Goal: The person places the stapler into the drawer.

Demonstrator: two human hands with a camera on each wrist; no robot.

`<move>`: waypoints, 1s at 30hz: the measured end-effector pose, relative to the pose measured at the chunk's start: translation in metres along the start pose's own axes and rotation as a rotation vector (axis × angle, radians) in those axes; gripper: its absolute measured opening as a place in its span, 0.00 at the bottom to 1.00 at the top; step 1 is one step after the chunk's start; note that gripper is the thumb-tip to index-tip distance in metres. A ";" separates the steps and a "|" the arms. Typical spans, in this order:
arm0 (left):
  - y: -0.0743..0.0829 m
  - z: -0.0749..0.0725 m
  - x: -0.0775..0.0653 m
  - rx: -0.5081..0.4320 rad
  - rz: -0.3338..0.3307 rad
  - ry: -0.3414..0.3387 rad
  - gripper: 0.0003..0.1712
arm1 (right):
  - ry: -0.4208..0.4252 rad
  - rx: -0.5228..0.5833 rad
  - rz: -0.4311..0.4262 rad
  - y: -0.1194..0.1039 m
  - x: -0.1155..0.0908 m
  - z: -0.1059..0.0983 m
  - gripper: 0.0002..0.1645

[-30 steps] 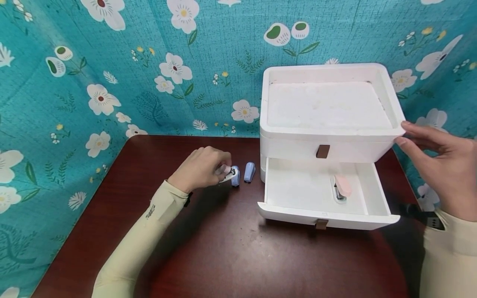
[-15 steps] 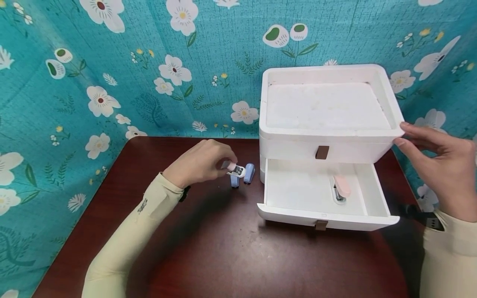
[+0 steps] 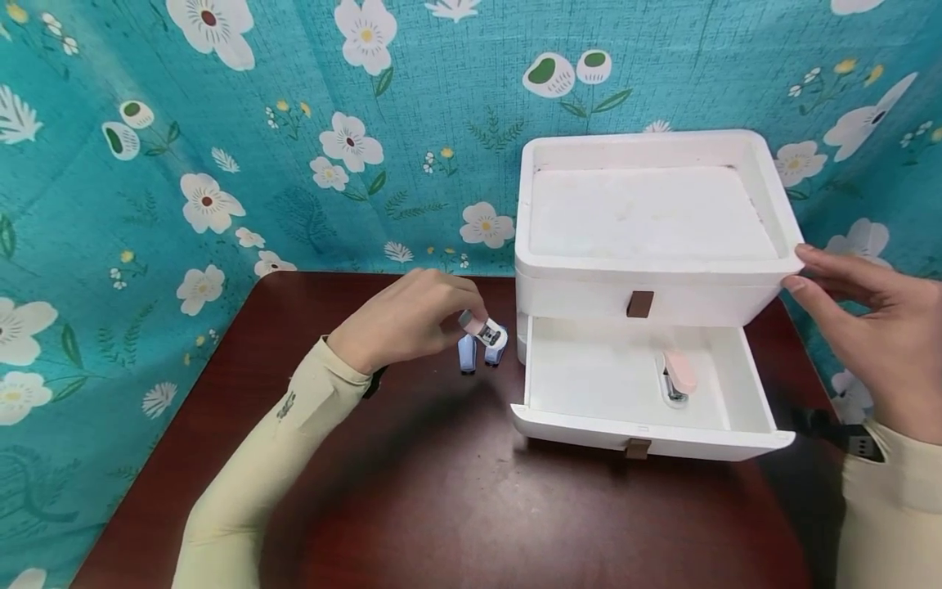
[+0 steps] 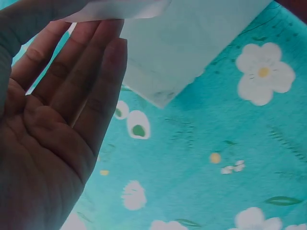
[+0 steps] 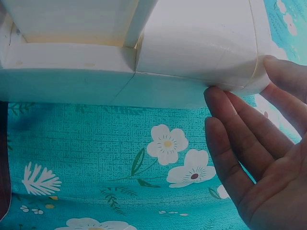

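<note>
My left hand pinches a small pink-and-white stapler between thumb and fingers, left of the white drawer unit. In the left wrist view the stapler shows only as a pale edge above the fingers. Two light blue mini staplers, a left one and a right one, stand under it; the held stapler overlaps the right one in the head view. My right hand touches the unit's right front corner with extended fingers and thumb. Another pink stapler lies in the pulled-out lower drawer.
The unit has a rimmed tray top and a closed upper drawer with a brown tab. A dark red-brown table carries everything. Behind it hangs a teal flowered cloth.
My left hand has moved right and slightly up with the pink-and-white stapler, from over the left blue stapler to over the right one. My right hand keeps its place at the corner.
</note>
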State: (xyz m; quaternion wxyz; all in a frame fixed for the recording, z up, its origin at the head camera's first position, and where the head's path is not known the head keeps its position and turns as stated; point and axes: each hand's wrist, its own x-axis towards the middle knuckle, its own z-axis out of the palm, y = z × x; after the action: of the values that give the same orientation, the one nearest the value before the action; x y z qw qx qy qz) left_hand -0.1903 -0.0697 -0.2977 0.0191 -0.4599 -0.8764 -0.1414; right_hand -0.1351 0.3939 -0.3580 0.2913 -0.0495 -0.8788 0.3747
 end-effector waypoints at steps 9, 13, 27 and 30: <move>0.026 -0.005 0.017 0.081 0.039 -0.009 0.18 | -0.020 0.049 -0.043 -0.002 0.002 -0.001 0.27; 0.036 -0.008 0.025 0.125 0.060 -0.027 0.18 | -0.007 0.060 -0.065 -0.001 0.002 -0.002 0.26; 0.061 -0.010 0.043 0.314 0.195 -0.117 0.24 | -0.017 0.056 -0.041 0.000 0.002 -0.003 0.27; 0.067 -0.010 0.050 0.343 0.223 -0.137 0.22 | -0.020 0.056 -0.040 0.000 0.002 -0.003 0.27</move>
State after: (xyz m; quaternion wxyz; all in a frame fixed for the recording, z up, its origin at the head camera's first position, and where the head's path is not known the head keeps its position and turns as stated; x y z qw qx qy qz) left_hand -0.1659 0.0036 -0.2646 0.0531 -0.5524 -0.8307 0.0444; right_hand -0.1350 0.3967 -0.3554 0.2910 -0.0202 -0.8717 0.3938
